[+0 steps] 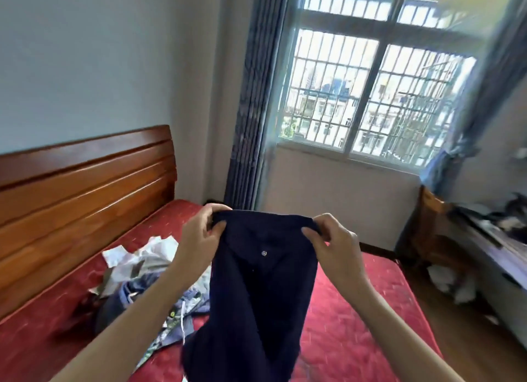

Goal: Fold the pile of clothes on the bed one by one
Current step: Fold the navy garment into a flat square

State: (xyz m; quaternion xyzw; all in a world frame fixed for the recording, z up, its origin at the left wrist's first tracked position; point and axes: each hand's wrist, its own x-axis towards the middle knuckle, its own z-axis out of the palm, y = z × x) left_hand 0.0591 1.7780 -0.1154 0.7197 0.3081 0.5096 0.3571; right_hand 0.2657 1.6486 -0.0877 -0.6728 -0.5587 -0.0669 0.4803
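The left hand (199, 236) pinches the top edge of a dark navy garment (256, 290) at its left corner, thumb on the near face and fingers curled over the far side of the hem. The right hand (333, 244) pinches the same edge at the right corner in the same way, so the cloth is stretched level between the two hands and hangs straight down from them toward six o'clock, held up in the air above the bed (356, 324). A small pale button (263, 253) shows on the near face of the garment, just below the stretched edge and roughly midway between the hands. Both bare forearms run in from the bottom of the view, the left from seven o'clock and the right from five o'clock. At about nine o'clock from the held garment, the pile of clothes (142, 279) lies crumpled on the red bedspread, with white, blue denim-like and patterned pieces mixed together; its near edge is partly hidden behind the left forearm and the hanging cloth. Beyond the pile, at ten o'clock, stands the wooden headboard (85, 187) against a pale wall. At twelve to one o'clock there is a barred window (370, 96) with a grey-blue curtain (251, 110) drawn to its left. At three o'clock a wooden desk (484, 239) carries blurred clutter.
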